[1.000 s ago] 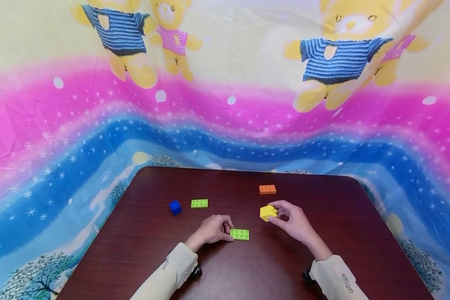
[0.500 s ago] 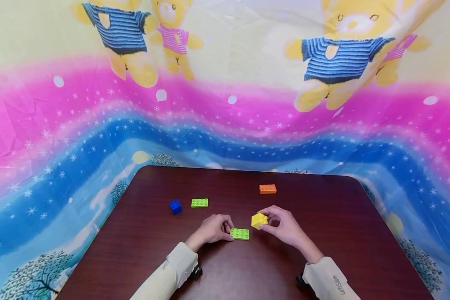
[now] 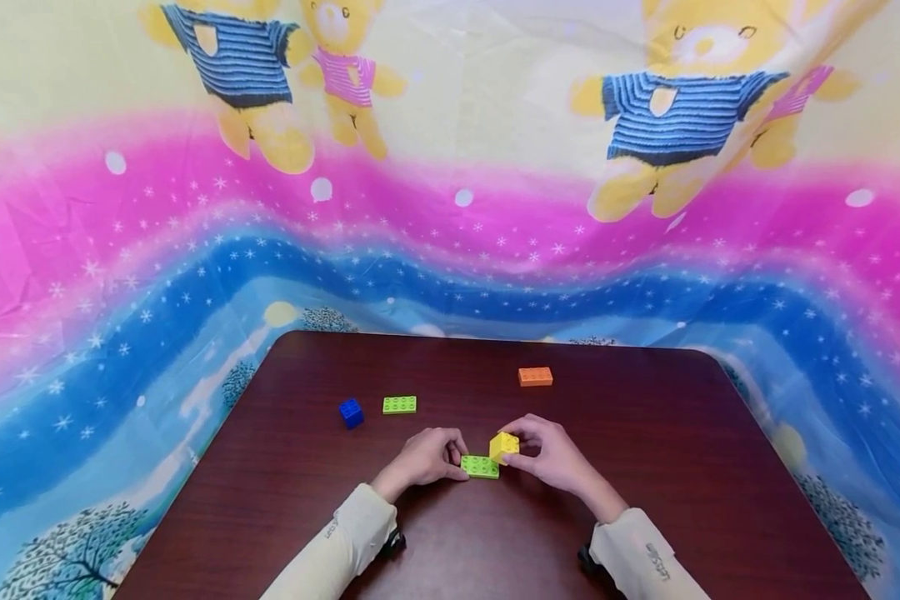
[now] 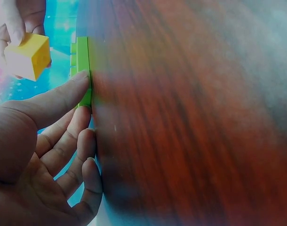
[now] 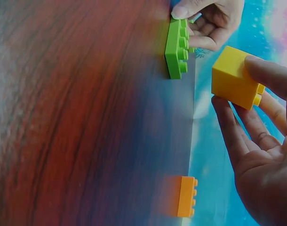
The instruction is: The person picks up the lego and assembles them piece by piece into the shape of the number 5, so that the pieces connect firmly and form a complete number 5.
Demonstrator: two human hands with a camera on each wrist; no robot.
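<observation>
A flat lime-green building brick [image 3: 480,467] with two rows of studs lies on the table in the middle. My left hand [image 3: 426,457] pinches its left end between thumb and fingers, as the left wrist view shows from the side. In my right hand [image 3: 557,454] I hold a yellow cube-shaped brick [image 5: 234,77], gripped between thumb and fingertips, its studs turned toward the palm side in the right wrist view. The yellow brick hangs above the table, overlapping the right end of the green brick in the head view; both wrist views show a gap between them.
Farther left lie a blue brick [image 3: 351,412] and a second lime-green brick [image 3: 400,405]. An orange brick [image 3: 535,377] rests near the back of the dark wooden table [image 3: 645,417]. Behind the table hangs a cloth [image 3: 457,225] printed with bears.
My right hand has carried the yellow brick leftward and slightly nearer, from right of the green brick to over its right end, tilting it a little. My left hand has stayed put.
</observation>
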